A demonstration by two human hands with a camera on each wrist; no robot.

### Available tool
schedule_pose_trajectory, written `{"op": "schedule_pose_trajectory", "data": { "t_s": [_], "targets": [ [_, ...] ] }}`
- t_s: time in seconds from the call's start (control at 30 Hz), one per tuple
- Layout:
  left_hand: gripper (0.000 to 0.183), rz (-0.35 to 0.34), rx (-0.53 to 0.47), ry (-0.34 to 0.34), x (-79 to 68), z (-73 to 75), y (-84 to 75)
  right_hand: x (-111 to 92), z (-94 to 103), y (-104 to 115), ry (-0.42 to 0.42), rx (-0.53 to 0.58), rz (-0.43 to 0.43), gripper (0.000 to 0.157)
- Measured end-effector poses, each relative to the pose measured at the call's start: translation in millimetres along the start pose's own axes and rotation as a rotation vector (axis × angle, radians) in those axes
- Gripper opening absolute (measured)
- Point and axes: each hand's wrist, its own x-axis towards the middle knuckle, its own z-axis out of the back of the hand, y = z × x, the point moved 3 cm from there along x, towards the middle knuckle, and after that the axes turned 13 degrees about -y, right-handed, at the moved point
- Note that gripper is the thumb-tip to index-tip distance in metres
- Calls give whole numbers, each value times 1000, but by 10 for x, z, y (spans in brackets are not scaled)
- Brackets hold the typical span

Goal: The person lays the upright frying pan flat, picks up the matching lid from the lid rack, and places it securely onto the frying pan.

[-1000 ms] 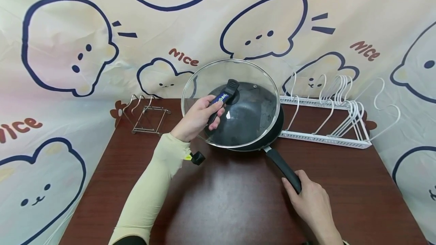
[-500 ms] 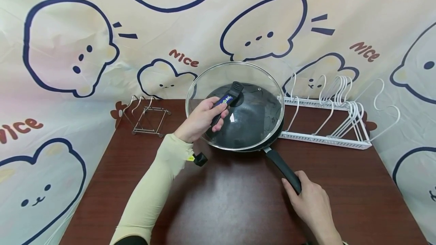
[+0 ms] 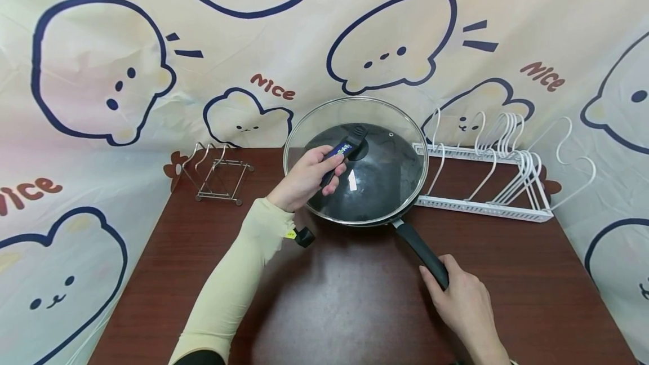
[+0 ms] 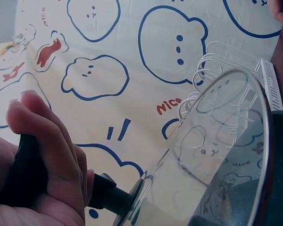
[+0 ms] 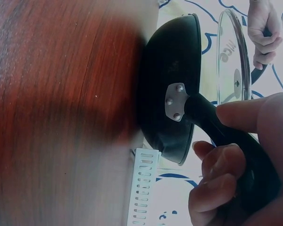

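My left hand [image 3: 316,176] grips the black handle [image 3: 350,145] of a round glass lid [image 3: 385,185] with a metal rim. The right wrist view shows a gap between the lid [image 5: 231,61] and the pan, so the lid hangs just above it. Below it a dark wok-shaped pan [image 5: 172,66] stands on the table. Its long black handle [image 3: 418,249] points towards the front right, and my right hand [image 3: 463,297] holds the end. In the left wrist view the fingers [image 4: 56,150] curl round the lid's handle.
A white rack [image 3: 487,207] with several white wire hooks [image 3: 507,134] stands close to the pan's right. At the left of the brown table [image 3: 355,308] is a small metal wire rack [image 3: 220,185]. A cartoon-printed cloth [image 3: 253,44] hangs behind.
My left hand has moved the lid to the right and slightly down, so that it lines up more closely over the pan. The right hand and the pan have stayed in place.
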Motion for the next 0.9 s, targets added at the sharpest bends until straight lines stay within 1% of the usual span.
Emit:
{"op": "schedule_pose_trajectory", "data": {
  "t_s": [0.33,0.57,0.77,0.9],
  "targets": [
    [15,31,-1,-15,92,-10,86,0,5,2,3,0,-6,33],
    [15,50,8,-44,124,6,135,-12,-9,14,1,3,-2,33],
    [16,51,3,-40,154,2,164,-8,3,12,-4,-1,-5,33],
    [16,50,3,-47,188,3,188,6,10,14,11,-3,-10,34]
  ]
}}
